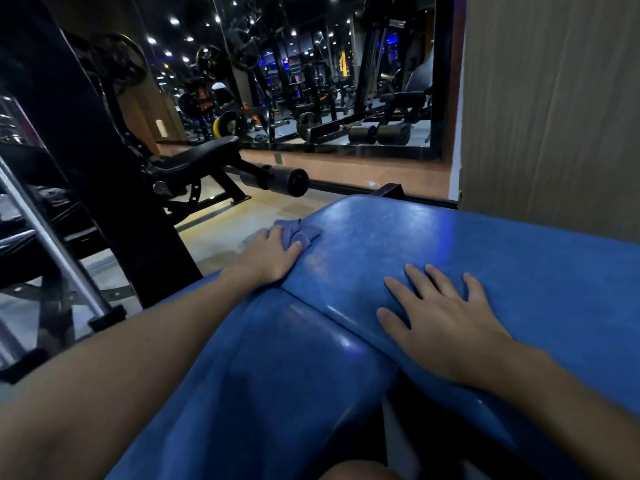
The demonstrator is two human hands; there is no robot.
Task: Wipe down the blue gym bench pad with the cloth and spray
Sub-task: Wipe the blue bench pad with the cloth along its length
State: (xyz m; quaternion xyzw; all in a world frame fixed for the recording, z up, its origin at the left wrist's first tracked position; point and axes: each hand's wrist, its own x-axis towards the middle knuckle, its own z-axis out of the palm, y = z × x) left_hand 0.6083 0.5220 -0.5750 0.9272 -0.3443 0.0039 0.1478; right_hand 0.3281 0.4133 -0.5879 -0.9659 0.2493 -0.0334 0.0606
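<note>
Your long blue padded bench pad (450,244) looks like vinyl or faux leather: smooth and pretty glossy, catching blue-white highlights, with faint scuffs and a mottled grain. The crumpled blue-purple cloth (300,232) under your left hand (273,254) is soft fabric, totally matt and full of folds. Off to the left, the slanted round steel bar (52,233) is polished and shiny, while the thick black upright post (114,188) looks like matt painted metal. The black cylindrical roller pad (287,180) reads as dull foam or rubber. The tall beige wall panel (554,98) is matt with faint vertical streaks, and the pale tiled floor (221,233) is smooth and reflective.
</note>
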